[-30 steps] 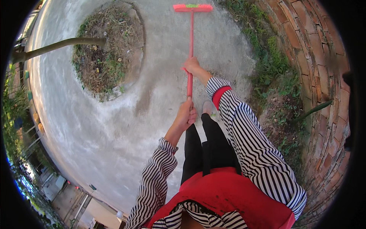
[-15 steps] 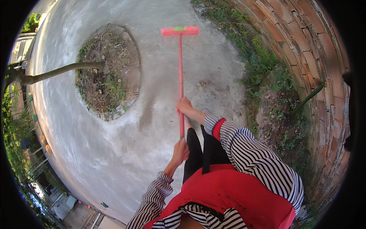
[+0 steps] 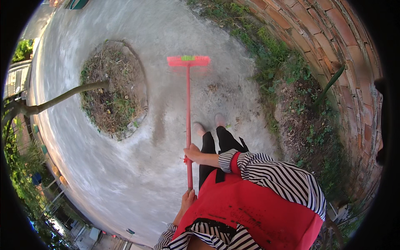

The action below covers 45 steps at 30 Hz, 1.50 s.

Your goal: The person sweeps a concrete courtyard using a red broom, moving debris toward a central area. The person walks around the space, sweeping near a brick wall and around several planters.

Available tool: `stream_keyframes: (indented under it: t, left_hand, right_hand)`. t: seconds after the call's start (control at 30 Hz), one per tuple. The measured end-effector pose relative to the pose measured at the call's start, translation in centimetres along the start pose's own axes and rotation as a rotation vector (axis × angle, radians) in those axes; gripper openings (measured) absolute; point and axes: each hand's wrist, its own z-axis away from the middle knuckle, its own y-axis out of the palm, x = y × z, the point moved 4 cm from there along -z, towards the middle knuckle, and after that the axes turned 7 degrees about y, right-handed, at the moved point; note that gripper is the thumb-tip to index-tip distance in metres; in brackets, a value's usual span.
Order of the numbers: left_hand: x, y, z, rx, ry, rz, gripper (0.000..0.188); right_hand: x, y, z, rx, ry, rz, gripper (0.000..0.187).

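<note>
Pink broom in the head view: it stretches out over the grey concrete in front of the person, its wide head, with a green patch of bristles in the middle, well beyond the feet and to the right of a round planting bed. The bristles are smeared by blur, so whether they touch the ground is hard to tell.

The right hand is clamped round the handle, knuckles up; its fingertips are hidden on the far side. A small red piece sticks out beside it, too small to make out. Lower down, the left hand is wrapped round the handle near its end. That end is lost inside the grip, and the red apron crowds up beside this hand.

Both shoes look soft and pale, their details unclear. A bent trunk rises from the bed and is cut off by the dark lens rim at left. Along the right, a weedy strip borders a brick wall, which the rim also crops.
</note>
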Motion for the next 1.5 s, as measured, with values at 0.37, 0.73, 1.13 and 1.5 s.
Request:
stream_keyframes:
  t: [0.37,0.73,1.13,1.5]
  left_hand:
    - [-10.7,14.3,-18.5,0.381,-0.131,0.103,0.027]
    - [-4.2,7.4,-7.1,0.187,-0.044,0.069,0.028]
    - [2.0,1.7,-2.5,0.229,-0.017,-0.221,0.032]
    - [11.9,8.3,-11.3,0.532,-0.056,-0.354,0.021]
  right_hand:
    - [14.6,-21.0,-10.0,-0.453,-0.214,0.029,0.022]
    - [6.2,-9.8,-2.0,-0.392,-0.193,0.125,0.033]
    - [-7.3,-7.0,-1.0,-0.581,-0.008,-0.087,0.031]
    - [-14.1,-16.4,-11.2,-0.626,-0.257,-0.318,0.021]
